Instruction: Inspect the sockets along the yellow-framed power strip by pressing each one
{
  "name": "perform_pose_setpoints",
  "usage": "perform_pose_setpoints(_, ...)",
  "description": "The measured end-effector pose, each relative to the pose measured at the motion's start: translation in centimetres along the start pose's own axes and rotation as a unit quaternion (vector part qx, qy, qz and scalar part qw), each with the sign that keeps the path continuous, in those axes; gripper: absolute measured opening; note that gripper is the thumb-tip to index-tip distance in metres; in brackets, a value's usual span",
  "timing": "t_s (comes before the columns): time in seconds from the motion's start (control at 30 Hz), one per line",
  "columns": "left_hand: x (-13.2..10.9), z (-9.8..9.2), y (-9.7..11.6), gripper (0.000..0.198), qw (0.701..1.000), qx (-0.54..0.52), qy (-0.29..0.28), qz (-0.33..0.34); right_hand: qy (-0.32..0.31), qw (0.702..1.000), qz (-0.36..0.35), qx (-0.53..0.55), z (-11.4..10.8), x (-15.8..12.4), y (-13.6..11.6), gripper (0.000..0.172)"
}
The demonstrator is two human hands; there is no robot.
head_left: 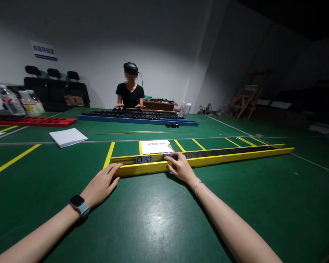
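Observation:
A long yellow channel (pixel 222 159) lies across the green table, with a row of black modules (pixel 208 153) inside its right part. My left hand (pixel 102 184) holds the channel's left end, fingers over the rim and thumb at the near side. Between the hands, a dark module with two sockets (pixel 144 159) sits in the channel. My right hand (pixel 181 168) is closed on another dark module (pixel 168 157), its fingertips at the channel and its thumb by the near wall. A white paper label (pixel 157 147) with printed characters lies just behind the channel.
Blue rails (pixel 120 119) with black modules stretch across the far side, where a person (pixel 130 91) sits. Red rails (pixel 49 122) and bottles (pixel 30 104) are at the left. Folded white paper (pixel 68 137) lies on the table (pixel 159 223). Small black parts (pixel 172 125) sit before the blue rails.

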State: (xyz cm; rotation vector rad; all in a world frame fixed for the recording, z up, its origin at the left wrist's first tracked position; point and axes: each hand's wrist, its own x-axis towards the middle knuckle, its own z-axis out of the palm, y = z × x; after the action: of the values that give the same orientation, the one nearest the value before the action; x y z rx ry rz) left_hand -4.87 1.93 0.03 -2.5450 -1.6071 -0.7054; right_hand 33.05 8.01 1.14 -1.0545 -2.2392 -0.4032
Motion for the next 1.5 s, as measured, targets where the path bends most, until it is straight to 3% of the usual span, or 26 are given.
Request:
perform_pose_setpoints(0.4, 0.1, -0.3, 0.4, 0.048, 1.000, -0.009, 0.012, -0.001, 0.000, 1.000, 0.005, -0.006, -0.2, 0.0, -0.4, 0.036)
perform_pose_setpoints(0.57, 0.2, -0.1, 0.4, 0.047, 1.000, -0.018, 0.013, -0.003, -0.009, 1.000, -0.015, 0.018, -0.5, 0.5, -2.9, 0.042)
perform_pose_setpoints(0.8, 0.1, -0.1, 0.5, 0.047, 1.000, -0.024, -0.002, -0.008, -0.093, 0.988, -0.097, 0.071, -0.5, 1.5, -6.4, 0.056)
perform_pose_setpoints(1.17, 0.2, -0.2, 0.6, 0.046, 1.000, -0.025, 0.016, -0.004, -0.120, 0.986, -0.089, 0.075, -0.7, 1.6, -6.6, 0.062)
perform_pose_setpoints(1.5, 0.2, 0.0, 0.4, 0.048, 1.000, -0.028, 0.005, -0.010, -0.097, 0.987, -0.087, 0.093, -0.6, 1.5, -6.3, 0.058)
